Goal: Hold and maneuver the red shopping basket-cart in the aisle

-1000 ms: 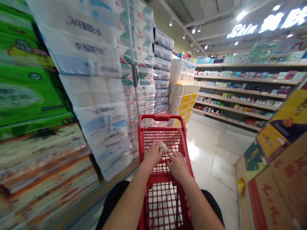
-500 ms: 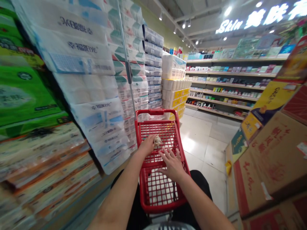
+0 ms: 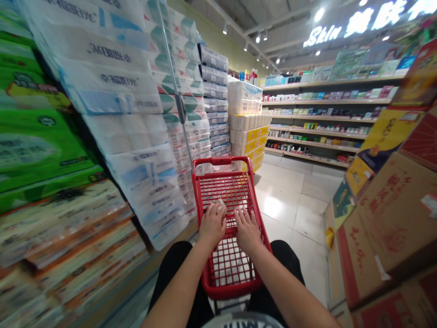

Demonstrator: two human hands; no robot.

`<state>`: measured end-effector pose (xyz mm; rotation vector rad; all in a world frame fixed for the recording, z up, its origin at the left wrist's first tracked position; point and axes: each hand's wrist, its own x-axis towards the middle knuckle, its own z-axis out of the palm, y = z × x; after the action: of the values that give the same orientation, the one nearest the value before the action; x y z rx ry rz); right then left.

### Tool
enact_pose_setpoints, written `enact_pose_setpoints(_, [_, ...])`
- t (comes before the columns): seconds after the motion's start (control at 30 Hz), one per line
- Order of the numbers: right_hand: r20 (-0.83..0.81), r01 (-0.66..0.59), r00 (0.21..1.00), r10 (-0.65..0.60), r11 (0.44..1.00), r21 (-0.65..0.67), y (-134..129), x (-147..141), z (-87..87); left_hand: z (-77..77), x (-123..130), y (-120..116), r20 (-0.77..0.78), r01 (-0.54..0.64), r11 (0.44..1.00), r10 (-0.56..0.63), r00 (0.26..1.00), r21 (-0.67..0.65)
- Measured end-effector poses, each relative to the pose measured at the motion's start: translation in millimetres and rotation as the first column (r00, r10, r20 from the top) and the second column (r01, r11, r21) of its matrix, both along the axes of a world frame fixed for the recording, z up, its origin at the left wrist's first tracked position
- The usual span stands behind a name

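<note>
In front of my knees stands a red plastic shopping basket on a cart [image 3: 235,289], with a wide grid of bars. My left hand [image 3: 212,223] rests over the left part of the grid, palm down, fingers bent over a crumpled whitish cloth or tissue [image 3: 221,204]. Only a small piece of that wad shows past the fingers; the rest is hidden. To its right, my right hand [image 3: 248,228] lies palm down on the grid with its fingers stretched forward, nothing visible in it. What lies under the palms is hidden.
Tall stacks of wrapped paper rolls [image 3: 143,173] rise close on the left, beside green packs [image 3: 37,132]. Cardboard boxes [image 3: 392,228] are piled on the right. A tiled floor [image 3: 278,196] leads to shelves of small goods [image 3: 317,118].
My left hand has turned palm down over the grid, covering most of the whitish wad. My right hand has come down from above the grid onto it. The camera view has shifted slightly.
</note>
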<state>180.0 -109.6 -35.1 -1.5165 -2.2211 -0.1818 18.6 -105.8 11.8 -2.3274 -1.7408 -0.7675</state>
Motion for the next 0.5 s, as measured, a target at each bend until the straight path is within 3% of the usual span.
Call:
enact_pose_setpoints(0.1, [0.039, 0.022, 0.999, -0.021, 1.000, -0.013, 1.9, -3.4, -0.6, 2.3, -3.1, 4.5, 0.001, 0.046, 0.999, -0.046, 0.999, 0.004])
enact_pose_setpoints(0.27, [0.049, 0.005, 0.999, -0.004, 1.000, -0.024, 6.2, -2.3, -1.7, -4.1, -1.1, 14.5, 0.058, -0.137, 0.990, 0.138, 0.989, -0.022])
enact_pose_setpoints(0.4, [0.042, 0.039, 0.998, -0.037, 0.998, -0.041, 12.0, 0.7, -4.2, -7.0, 10.2, 14.7, -0.003, 0.069, 0.995, -0.070, 0.998, -0.075])
enact_pose_setpoints(0.43, [0.042, 0.051, 0.998, -0.050, 0.998, -0.043, 13.2, 1.4, -4.5, -7.4, 10.7, 15.1, -0.007, 0.072, 0.994, -0.073, 0.997, -0.082])
enact_pose_setpoints(0.5, [0.043, 0.063, 0.997, -0.062, 0.997, -0.044, 14.7, 2.4, -4.5, -9.4, 8.4, 16.9, 0.018, -0.068, 0.996, 0.069, 0.997, -0.059])
